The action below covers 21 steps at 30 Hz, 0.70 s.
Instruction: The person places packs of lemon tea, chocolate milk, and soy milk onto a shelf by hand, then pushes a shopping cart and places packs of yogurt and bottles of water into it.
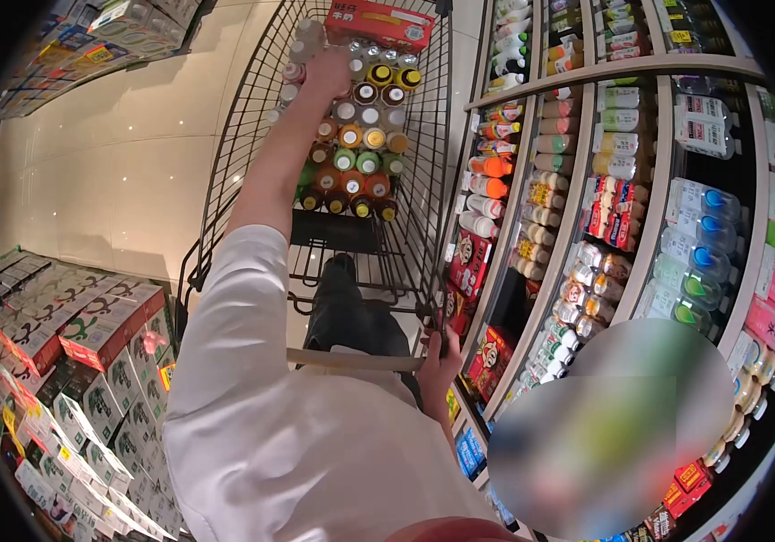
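My left hand (327,70) reaches far into a black wire shopping cart (234,135), at the far left of its load. It lies on top of the upright bottles (365,135) that fill the basket in rows, with caps of many colours. A clear white-capped bottle (308,34) stands just beyond its fingers. Whether the fingers are closed on a bottle is hidden. My right hand (442,357) grips the right end of the cart's pale handle bar (351,359). My white sleeve (252,361) fills the lower middle.
A red carton (380,23) lies at the cart's far end. Curved shelves (586,181) packed with drink bottles run close along the right. Stacked boxed cartons (80,343) stand at the lower left, more at the upper left. Pale glossy floor (116,163) lies left of the cart.
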Motion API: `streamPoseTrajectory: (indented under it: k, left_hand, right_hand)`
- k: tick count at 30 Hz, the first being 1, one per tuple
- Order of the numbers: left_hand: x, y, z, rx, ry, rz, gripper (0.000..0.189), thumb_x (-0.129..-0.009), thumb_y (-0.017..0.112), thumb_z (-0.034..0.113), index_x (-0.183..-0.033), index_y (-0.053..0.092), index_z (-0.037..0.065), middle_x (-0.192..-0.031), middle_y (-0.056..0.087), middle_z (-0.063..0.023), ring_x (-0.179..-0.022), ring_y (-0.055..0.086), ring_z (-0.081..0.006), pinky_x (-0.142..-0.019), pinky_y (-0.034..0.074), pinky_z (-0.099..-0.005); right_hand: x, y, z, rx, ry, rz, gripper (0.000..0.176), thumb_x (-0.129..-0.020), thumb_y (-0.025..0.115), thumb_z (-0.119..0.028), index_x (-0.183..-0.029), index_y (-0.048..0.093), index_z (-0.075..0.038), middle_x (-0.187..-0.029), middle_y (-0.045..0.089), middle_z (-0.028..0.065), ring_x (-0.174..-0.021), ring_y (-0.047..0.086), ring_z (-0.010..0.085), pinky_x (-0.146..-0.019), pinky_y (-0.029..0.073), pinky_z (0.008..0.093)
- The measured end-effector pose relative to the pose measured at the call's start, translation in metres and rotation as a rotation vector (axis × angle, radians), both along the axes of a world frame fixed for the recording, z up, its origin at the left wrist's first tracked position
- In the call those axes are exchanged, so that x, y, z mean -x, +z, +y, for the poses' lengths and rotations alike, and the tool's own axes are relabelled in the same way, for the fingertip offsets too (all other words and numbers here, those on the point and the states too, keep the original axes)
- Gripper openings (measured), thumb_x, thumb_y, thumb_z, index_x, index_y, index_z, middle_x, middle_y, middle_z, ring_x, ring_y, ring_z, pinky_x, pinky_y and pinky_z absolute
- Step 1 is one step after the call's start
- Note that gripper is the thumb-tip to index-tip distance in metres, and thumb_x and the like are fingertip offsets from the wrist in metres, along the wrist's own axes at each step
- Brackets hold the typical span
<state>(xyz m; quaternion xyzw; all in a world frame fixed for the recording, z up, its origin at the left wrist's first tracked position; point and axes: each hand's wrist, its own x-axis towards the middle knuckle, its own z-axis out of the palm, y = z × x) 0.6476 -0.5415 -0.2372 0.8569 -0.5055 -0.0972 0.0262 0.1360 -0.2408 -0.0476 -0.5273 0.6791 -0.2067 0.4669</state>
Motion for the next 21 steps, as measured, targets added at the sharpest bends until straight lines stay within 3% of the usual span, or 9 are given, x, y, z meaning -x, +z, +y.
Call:
streamPoseTrajectory:
  k: [5,8,12,13,16,17,21]
  left_hand:
    - [-0.025,-0.050,-0.055,0.045,-0.117,-0.076,0.038,-0.100,0.057,0.024,-0.136,0.062,0.011,-0.135,0.067,-0.0166,-0.126,0.065,-0.0385,-0.104,0.055,-0.0504]
    - [-0.029,-0.067,-0.083,-0.002,-0.038,-0.008,0.039,-0.100,0.058,0.026,-0.136,0.063,0.013,-0.132,0.069,-0.0161,-0.123,0.067,-0.0384,-0.104,0.055,-0.0500]
    - [-0.052,-0.126,-0.112,-0.170,0.072,0.040,0.034,-0.102,0.059,0.027,-0.133,0.064,0.013,-0.113,0.075,-0.0161,-0.109,0.073,-0.0362,-0.094,0.059,-0.0520]
    - [-0.039,-0.106,-0.118,-0.137,0.216,0.145,0.039,-0.089,0.075,0.018,-0.127,0.074,0.008,-0.134,0.071,-0.0196,-0.129,0.065,-0.0335,-0.110,0.048,-0.0547]
    - [-0.042,-0.117,-0.126,-0.119,0.204,0.103,0.029,-0.087,0.074,0.016,-0.115,0.080,0.011,-0.117,0.079,-0.0154,-0.110,0.076,-0.0299,-0.095,0.059,-0.0487]
    - [-0.025,-0.054,-0.112,-0.297,0.016,0.029,0.023,-0.093,0.067,0.018,-0.110,0.082,0.011,-0.117,0.079,-0.0134,-0.108,0.077,-0.0284,-0.088,0.062,-0.0437]
    - [-0.024,-0.062,-0.109,-0.174,-0.129,-0.104,0.023,-0.092,0.066,0.015,-0.112,0.076,0.010,-0.106,0.079,-0.0130,-0.103,0.077,-0.0300,-0.084,0.062,-0.0458]
  right_hand:
    - [-0.003,0.006,0.004,-0.077,-0.068,0.124,0.027,-0.104,0.062,-0.009,-0.126,0.064,0.005,-0.101,0.077,0.0147,-0.090,0.075,0.0188,-0.083,0.057,0.0312]
    - [-0.002,0.005,0.006,-0.145,-0.105,0.137,0.027,-0.103,0.063,-0.009,-0.126,0.064,0.005,-0.101,0.077,0.0146,-0.092,0.076,0.0193,-0.083,0.057,0.0319]
    - [-0.001,0.007,0.007,-0.216,-0.088,0.222,0.021,-0.101,0.064,-0.010,-0.119,0.066,0.002,-0.098,0.078,0.0123,-0.090,0.075,0.0183,-0.083,0.057,0.0327]
    - [-0.006,0.008,0.005,-0.214,-0.112,0.207,0.018,-0.101,0.064,-0.010,-0.115,0.067,0.001,-0.096,0.077,0.0111,-0.090,0.074,0.0178,-0.082,0.057,0.0321]
    - [0.001,0.006,0.009,-0.220,-0.075,0.247,0.018,-0.101,0.064,-0.009,-0.115,0.067,0.001,-0.096,0.077,0.0108,-0.089,0.074,0.0179,-0.081,0.057,0.0322]
    - [0.001,0.006,0.010,-0.221,-0.092,0.226,0.018,-0.101,0.064,-0.009,-0.115,0.067,0.001,-0.096,0.077,0.0109,-0.089,0.074,0.0179,-0.080,0.057,0.0321]
    - [0.004,0.001,0.010,-0.205,-0.116,0.182,0.018,-0.100,0.064,-0.008,-0.115,0.067,0.002,-0.096,0.078,0.0115,-0.087,0.075,0.0185,-0.080,0.057,0.0322]
